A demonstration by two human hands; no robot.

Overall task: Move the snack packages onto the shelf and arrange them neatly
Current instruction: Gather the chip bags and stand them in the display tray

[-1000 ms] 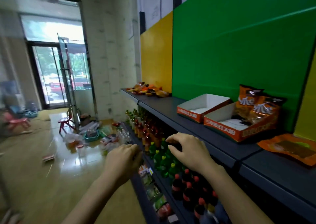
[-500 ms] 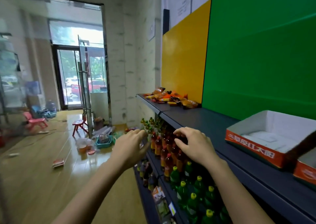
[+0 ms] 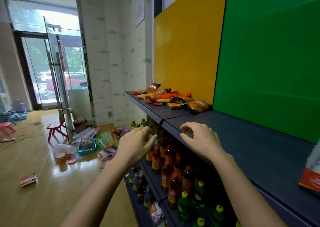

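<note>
Right, both hands are hovering at the front of the shelf (image 3: 251, 140) and neither is carrying anything. The left hand (image 3: 136, 145) is hanging just off the edge, above the bottles (image 3: 169, 167) on the lower tier, its fingers (image 3: 145, 130) loose and spread. The right hand (image 3: 202, 140) is floating over the front lip, fingers gently bent and gripping nothing.

The snacks (image 3: 173, 96) are lying up at the far end of the top tier, against the yellow panel (image 3: 187, 53). So they are on the shelf, but in a jumbled heap, overlapping and pointing every way. Well apart from them, a box (image 3: 310, 181) is peeking in at the right edge, and a long bare stretch of shelf is running between the two.

By my reckoning the moving is largely done and the tidying is barely begun: the heap is waiting to be lined up. A red packet (image 3: 28, 179) is lying on the floor (image 3: 43, 200) too; whether it is a snack, I cannot tell.
</note>
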